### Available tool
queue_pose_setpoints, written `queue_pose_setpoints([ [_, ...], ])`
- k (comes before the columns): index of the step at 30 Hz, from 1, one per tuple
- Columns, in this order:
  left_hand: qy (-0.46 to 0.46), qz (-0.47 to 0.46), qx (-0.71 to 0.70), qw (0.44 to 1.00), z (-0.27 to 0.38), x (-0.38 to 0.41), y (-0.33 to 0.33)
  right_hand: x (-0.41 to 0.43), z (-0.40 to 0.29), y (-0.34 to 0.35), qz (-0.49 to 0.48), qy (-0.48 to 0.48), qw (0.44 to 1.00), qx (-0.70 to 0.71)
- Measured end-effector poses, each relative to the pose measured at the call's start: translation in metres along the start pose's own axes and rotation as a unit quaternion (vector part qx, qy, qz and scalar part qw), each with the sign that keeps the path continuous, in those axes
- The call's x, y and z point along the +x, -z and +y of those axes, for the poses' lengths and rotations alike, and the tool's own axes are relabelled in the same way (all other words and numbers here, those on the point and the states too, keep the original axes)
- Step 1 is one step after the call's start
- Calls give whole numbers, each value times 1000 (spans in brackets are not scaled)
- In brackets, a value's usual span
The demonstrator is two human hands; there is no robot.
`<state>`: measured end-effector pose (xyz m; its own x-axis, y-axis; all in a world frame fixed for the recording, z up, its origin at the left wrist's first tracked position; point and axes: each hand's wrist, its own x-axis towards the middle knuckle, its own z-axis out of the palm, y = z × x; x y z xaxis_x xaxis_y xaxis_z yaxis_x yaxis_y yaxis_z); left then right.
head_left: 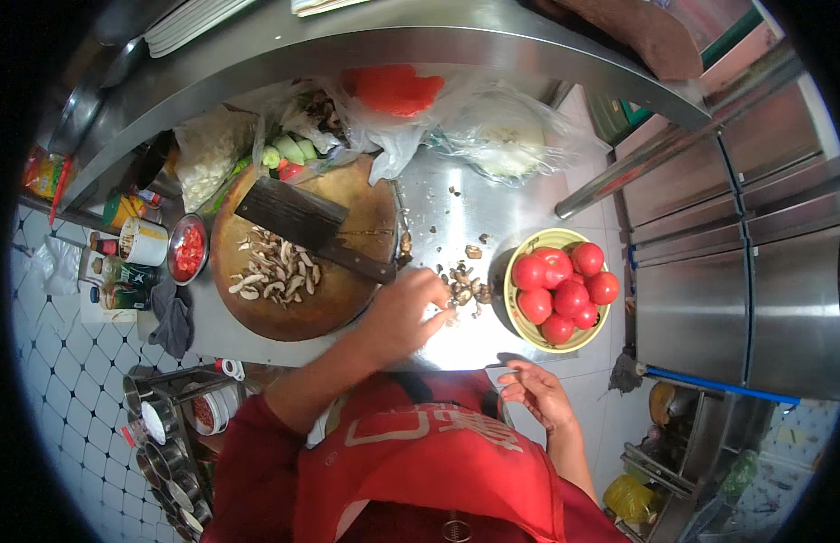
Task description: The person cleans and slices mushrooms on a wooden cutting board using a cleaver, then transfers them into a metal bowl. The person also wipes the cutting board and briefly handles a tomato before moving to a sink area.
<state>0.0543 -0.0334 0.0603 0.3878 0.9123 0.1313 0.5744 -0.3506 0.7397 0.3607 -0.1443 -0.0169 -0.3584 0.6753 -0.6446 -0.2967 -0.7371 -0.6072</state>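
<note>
My left hand [407, 311] reaches over the steel table, thumb and fingers apart, beside a small heap of mushroom stems and scraps [464, 286]. I see nothing between its fingers. Off the table's front edge, my right hand [538, 396] is loosely spread and holds nothing. Left of my left hand, a round wooden chopping block [291, 327] bears sliced mushrooms [276, 268]. A cleaver [294, 214] lies flat across the block, its wooden handle pointing towards my left hand. On the right stands a yellow bowl [513, 319] heaped with red tomatoes [570, 297].
Plastic bags of food, one over a white item [508, 146], line the back beneath a steel shelf [365, 42]. A metal bowl of chopped red food [188, 250] and a grey cloth [170, 319] are at left. A steel post [637, 163] rises at right.
</note>
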Motion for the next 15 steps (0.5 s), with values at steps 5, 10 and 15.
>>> queue_pose_setpoints([
  [5,-13,63,160,985,-34,45,-106,-9,0,50,94,126,980,124],
  [10,153,102,222,958,-83,124,-119,4,-33,58,90,160,980,73],
  [15,204,78,228,949,-98,154,-123,19,-42,67,63,144,987,30],
])
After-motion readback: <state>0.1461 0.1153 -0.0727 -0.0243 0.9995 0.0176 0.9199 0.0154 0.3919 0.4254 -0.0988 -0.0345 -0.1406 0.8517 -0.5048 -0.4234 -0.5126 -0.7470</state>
